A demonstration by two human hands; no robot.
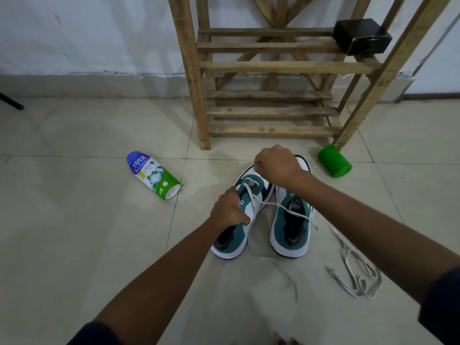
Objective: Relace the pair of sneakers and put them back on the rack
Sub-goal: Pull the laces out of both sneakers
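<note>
Teal-and-white left sneaker (235, 227) lies on the floor (74, 232), toe pointing away, partly hidden under the gripping left hand (229, 210). Beyond, the right hand (277, 164) pinches its lace (251, 197), covering the right sneaker (291, 227)'s toe.

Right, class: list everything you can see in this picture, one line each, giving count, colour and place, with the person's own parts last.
sneakers: two, teal and white, floor, side by side
threaded lace: one, white, in the left-side shoe
loose lace: one, white, floor right of the shoes
rack: one, wooden, against the wall
box: one, black, on the rack
powder bottle: one, blue, white and green, lying on the floor
green container: one, by the rack leg
left hand: grips the left-side shoe
right hand: pinches the threaded lace
</note>
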